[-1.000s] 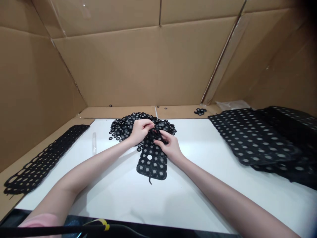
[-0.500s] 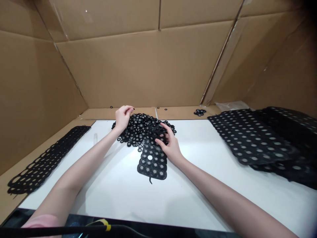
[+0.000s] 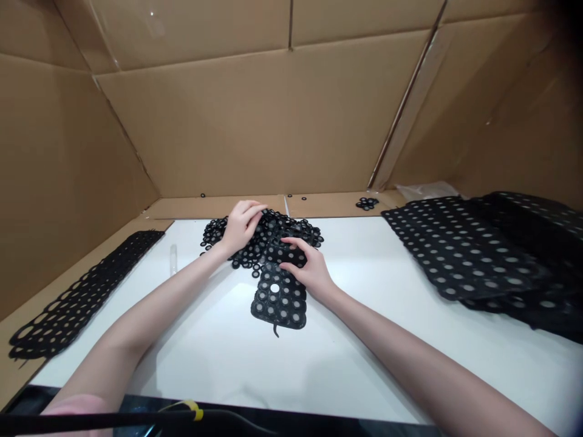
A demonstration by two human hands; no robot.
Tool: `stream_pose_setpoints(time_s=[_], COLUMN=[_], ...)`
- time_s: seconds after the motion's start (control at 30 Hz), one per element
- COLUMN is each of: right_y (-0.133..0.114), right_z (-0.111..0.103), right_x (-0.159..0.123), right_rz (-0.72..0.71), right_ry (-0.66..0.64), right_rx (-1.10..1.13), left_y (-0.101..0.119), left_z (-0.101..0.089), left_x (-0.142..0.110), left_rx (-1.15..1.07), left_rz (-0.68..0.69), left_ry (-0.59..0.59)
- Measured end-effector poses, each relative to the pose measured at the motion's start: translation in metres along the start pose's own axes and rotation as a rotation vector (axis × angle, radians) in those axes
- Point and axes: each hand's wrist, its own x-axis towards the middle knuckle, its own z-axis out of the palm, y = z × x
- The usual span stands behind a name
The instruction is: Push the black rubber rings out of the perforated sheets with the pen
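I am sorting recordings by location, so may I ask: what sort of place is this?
Probably a manual workstation, perhaps for small parts: a white work surface enclosed by cardboard walls, with a heap of small round black pieces and larger spotted black sheets.

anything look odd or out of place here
Small black rings lie on the cardboard behind the white surface, apart from the main pile. On the dotted black sheet at the right hand, one spot is bright white among grey ones, and a tail juts from its near edge.
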Motion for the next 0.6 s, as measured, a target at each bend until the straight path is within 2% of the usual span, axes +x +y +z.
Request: stream_pose_setpoints(time_s=[0.13, 0.23, 0.43, 0.6], right_y=[0.004, 0.007, 0.006, 0.002], right_z=[-0.002, -0.005, -0.005, -0.004], right_x=[0.0, 0.0, -0.001, -0.004], right_rz=[0.012, 0.022, 0.057, 0.074], right_ry=[0.055, 0.123, 0.125, 0.089], right_rx=[0.087, 0.173, 0.211, 0.136], left_y=[0.029, 0.036, 0.03, 0.032], left_z=[0.008, 0.016, 0.025, 0.024], left_x=[-0.017, -0.026, -0.031, -0.03], left_rx=[-0.16, -0.206, -0.204, -0.226], left_rz=[0.192, 0.261, 0.219, 0.149], left_ry=[-0.119, -0.236, -0.279, -0.268])
